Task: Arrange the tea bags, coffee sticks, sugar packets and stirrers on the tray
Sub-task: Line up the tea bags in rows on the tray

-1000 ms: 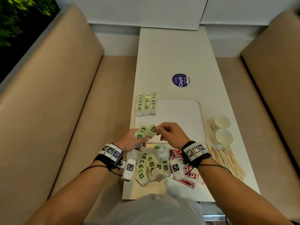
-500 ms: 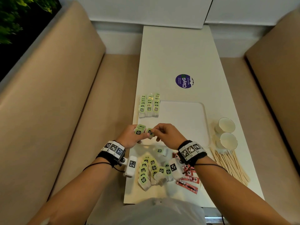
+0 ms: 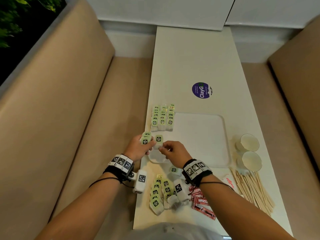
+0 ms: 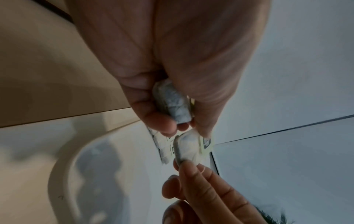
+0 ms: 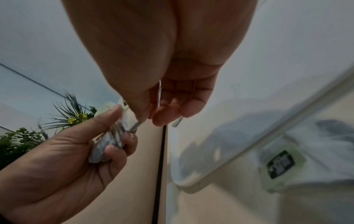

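My left hand (image 3: pixel 147 143) grips a small bundle of green-tagged tea bags (image 3: pixel 145 138) over the near left corner of the white tray (image 3: pixel 199 141). My right hand (image 3: pixel 161 148) pinches one more tea bag (image 3: pixel 159 140) right beside that bundle. In the left wrist view the gripped tea bags (image 4: pixel 172 103) sit between thumb and fingers, and the pinched tea bag (image 4: pixel 188 149) is just below them. Neat rows of tea bags (image 3: pixel 162 118) lie at the tray's far left. Loose tea bags (image 3: pixel 161 193), red coffee sticks (image 3: pixel 201 200), a sugar packet (image 3: pixel 230 182) and wooden stirrers (image 3: pixel 252 189) lie on the table near me.
Two paper cups (image 3: pixel 249 142) stand right of the tray on the narrow white table (image 3: pixel 190 63). A round purple sticker (image 3: pixel 201 90) lies beyond the tray. Beige bench seats run along both sides, and a white wall closes the far end.
Both hands stay together over the tray's near left corner. The tea bag pinched by my right hand now sits a little apart from the left hand's bundle. The head view has shifted slightly.
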Available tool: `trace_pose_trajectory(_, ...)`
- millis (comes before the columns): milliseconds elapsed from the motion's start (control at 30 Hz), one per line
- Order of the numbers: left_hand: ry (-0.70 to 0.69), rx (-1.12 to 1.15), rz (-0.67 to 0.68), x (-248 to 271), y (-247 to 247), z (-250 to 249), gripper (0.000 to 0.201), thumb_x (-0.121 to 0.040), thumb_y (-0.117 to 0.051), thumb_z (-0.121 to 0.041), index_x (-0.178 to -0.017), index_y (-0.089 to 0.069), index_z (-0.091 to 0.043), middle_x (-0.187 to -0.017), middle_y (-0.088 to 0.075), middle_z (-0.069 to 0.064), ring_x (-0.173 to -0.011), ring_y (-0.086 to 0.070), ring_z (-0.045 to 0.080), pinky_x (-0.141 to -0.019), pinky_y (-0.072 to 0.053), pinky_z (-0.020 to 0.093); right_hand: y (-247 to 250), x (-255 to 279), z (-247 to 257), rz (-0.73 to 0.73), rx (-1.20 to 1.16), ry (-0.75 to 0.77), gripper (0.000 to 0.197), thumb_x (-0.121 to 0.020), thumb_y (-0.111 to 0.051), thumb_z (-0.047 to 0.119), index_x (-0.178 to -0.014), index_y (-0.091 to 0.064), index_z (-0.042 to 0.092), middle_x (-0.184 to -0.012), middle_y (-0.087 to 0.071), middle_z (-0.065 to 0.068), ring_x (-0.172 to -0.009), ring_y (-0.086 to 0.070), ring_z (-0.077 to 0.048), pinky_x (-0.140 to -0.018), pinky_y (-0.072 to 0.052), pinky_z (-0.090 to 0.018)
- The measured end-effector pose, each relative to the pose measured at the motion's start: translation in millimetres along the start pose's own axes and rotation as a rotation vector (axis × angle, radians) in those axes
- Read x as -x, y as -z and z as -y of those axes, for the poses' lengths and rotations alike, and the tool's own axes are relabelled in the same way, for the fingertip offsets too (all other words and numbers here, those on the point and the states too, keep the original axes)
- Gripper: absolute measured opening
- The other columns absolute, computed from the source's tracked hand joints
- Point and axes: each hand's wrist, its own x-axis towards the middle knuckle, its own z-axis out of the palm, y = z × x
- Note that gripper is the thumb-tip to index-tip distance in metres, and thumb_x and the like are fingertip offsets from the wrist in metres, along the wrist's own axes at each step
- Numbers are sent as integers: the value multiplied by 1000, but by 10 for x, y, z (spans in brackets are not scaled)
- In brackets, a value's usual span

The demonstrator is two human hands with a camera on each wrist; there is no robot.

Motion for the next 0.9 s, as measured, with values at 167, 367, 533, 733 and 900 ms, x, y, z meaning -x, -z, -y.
trace_pose_trajectory(167,54,96,-124,-147,83,76,9,-91,-69,-8,-96,-63,-11,-81,-65,7,-73,-64,21,-67,-56,34,-26,-343,-38,-69,37,-83,26,-97,-65,35,-86,-71,12,-74,-70,-4,-69,-65,-21,-72,-55,-34)
trace_pose_trajectory(367,133,102,-120,-275,158,127,16,-90,-60,6,-92,-62,-9,-93,-65,10,-80,-69,25,-81,-59,42,-67,-754,8,-57,179,-135,31,-99,-61,32,-75,-66,15,-82,-71,-7,-78,-64,-26,-76,-51,-32)
trace_pose_trajectory(533,153,96,-102,-352,194,150,17,-89,-62,7,-93,-61,-9,-90,-62,12,-83,-68,25,-87,-60,44,-92,-980,32,-34,262,-193,29,-96,-63,31,-76,-70,13,-82,-71,-7,-78,-65,-26,-73,-54,-33)
trace_pose_trajectory(733,144,115,-73,-379,197,157,22,-92,-65,2,-109,-59,-12,-96,-66,11,-86,-71,25,-81,-61,39,-121,-1063,79,-49,305,-233,34,-95,-64,36,-70,-68,13,-71,-67,-5,-71,-64,-26,-64,-51,-31)
trace_pose_trajectory(900,138,125,24,-377,193,165,39,-93,-59,7,-127,-53,-11,-99,-69,10,-81,-69,22,-76,-60,36,-112,-1003,127,-86,295,-247,41,-94,-63,36,-59,-52,18,-61,-55,1,-62,-56,-23,-53,-38,-26)
